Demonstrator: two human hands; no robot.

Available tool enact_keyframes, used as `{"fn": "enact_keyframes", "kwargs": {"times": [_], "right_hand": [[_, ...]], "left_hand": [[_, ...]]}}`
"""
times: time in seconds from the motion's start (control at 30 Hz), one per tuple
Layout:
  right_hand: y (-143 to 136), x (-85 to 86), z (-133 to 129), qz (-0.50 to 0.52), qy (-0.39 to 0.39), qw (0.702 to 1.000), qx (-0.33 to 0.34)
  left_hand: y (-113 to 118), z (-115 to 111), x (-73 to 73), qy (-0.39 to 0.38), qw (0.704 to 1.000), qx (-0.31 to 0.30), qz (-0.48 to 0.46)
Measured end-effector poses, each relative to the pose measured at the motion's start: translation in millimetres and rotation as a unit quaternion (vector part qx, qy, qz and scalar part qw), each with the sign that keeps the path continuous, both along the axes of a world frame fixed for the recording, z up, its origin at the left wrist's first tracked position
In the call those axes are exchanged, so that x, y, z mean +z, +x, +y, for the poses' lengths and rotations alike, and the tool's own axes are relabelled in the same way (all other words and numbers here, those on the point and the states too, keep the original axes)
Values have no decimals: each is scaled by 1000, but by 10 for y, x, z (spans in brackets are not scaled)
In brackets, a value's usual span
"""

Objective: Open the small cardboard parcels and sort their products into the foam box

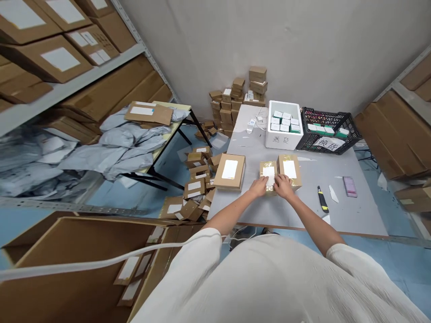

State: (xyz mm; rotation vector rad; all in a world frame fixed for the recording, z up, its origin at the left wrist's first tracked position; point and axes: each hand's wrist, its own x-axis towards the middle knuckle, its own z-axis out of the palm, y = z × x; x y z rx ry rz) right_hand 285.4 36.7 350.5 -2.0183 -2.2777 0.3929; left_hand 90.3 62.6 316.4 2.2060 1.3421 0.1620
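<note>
A small taped cardboard box (268, 167) with a white label stands near the front of the grey table. My left hand (259, 186) grips its left side, fingers bent over the edge. My right hand (283, 185) holds its right side, with the fingertips at the label. Close by on the right, a taller taped cardboard box (289, 166) also bears a white label; my right hand is in front of its lower part. A wider cardboard box (230, 171) with a label stands to the left, apart from my hands.
A white foam box (282, 140) and a black crate (332, 131) hold small white-and-green boxes. A utility knife (322, 199) lies on the grey table (357, 220). A large open carton (84, 251) stands at left, with a white cable (134, 255) crossing it.
</note>
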Motion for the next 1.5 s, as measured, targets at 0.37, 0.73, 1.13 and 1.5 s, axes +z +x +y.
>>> {"fn": "enact_keyframes", "kwargs": {"times": [0.37, 0.73, 1.13, 1.5], "right_hand": [[-560, -113, -124, 19, -88, 990, 107], [-1204, -156, -261, -46, -112, 992, 29], [-1351, -203, -78, -57, -74, 996, -11], [150, 152, -89, -12, 81, 982, -172]], "left_hand": [[-641, -28, -53, -45, 993, 106, 23], [-1566, -241, 21, -8, 996, 58, 63], [-1577, -154, 152, 30, 997, 50, 48], [-304, -6, 307, 14, 995, -92, -20]]}}
